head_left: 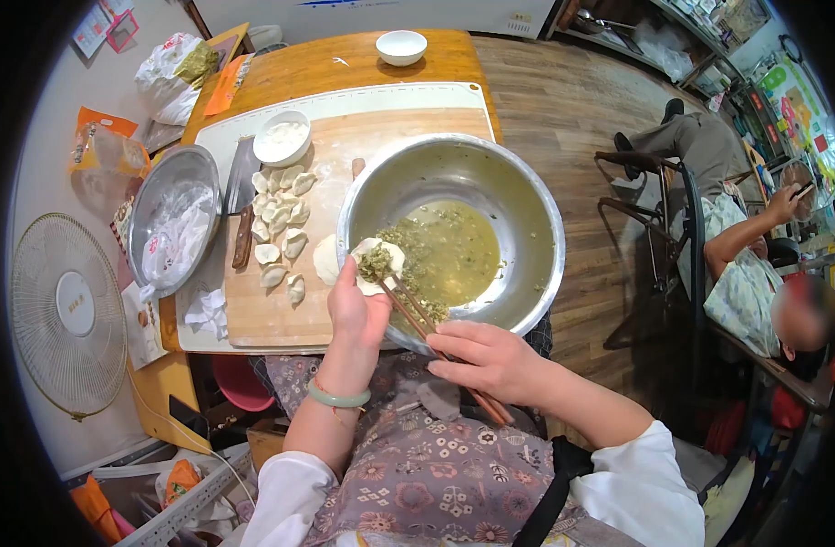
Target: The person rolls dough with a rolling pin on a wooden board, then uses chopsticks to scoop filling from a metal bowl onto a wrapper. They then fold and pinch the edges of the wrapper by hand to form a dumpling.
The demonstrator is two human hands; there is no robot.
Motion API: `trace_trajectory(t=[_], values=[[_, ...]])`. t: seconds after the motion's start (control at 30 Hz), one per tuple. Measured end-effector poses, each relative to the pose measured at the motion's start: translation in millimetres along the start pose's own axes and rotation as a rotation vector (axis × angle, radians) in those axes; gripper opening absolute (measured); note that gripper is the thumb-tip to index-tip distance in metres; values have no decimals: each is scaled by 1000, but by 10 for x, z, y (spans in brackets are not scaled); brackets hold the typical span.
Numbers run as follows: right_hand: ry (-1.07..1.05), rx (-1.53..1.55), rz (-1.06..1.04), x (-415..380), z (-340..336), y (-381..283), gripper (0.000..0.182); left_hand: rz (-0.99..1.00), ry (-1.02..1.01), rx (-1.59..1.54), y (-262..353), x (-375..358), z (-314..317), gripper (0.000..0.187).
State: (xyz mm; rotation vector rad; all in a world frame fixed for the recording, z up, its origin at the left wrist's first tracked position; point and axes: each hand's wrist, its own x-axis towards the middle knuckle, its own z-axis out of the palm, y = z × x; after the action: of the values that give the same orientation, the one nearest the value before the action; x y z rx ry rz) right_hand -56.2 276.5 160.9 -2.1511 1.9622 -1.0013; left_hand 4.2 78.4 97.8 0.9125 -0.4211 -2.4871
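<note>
My left hand (355,310) holds a round dumpling wrapper (395,254) over the near left rim of a large steel bowl (551,228). A clump of green minced filling (374,263) lies on the wrapper. With my right hand (486,360) I grip wooden chopsticks (416,314), their tips touching the wrapper by the filling. Inside the bowl is more filling (449,246) in yellowish liquid. Another flat wrapper (325,260) lies on the wooden board (262,328) beside the bowl, partly hidden. Several folded dumplings (277,214) sit further left on the board.
A cleaver (242,232) lies left of the dumplings, near a white bowl of flour (283,141). A steel basin (170,173) with plastic bags stands at the table's left. A fan (71,305) is further left. At right, a person (741,246) sits on a chair.
</note>
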Motion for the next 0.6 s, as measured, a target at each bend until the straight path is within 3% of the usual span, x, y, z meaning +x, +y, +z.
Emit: trace_trajectory(t=[0.07,0.13,0.17,0.23,0.27,0.4,0.47,0.6], values=[[-36,21,-9,-50,-89,7,23,36,1,-29,58,73,-57,39],[198,230,177,-113,-94,-21,26,45,-25,-69,152,107,-123,40],[198,233,175,-88,-76,20,26,48,-22,-69,168,100,-133,40],[54,5,310,-57,21,181,29,15,-79,-99,186,43,-109,40],[15,-53,265,-94,186,338,27,7,-83,-93,187,16,-76,40],[-82,-94,211,22,493,514,25,-21,-180,-95,224,-111,13,39],[-316,-36,332,71,540,505,22,-35,-222,-92,250,-164,30,39],[-275,68,412,34,577,573,27,-62,-251,-16,205,-221,77,37]])
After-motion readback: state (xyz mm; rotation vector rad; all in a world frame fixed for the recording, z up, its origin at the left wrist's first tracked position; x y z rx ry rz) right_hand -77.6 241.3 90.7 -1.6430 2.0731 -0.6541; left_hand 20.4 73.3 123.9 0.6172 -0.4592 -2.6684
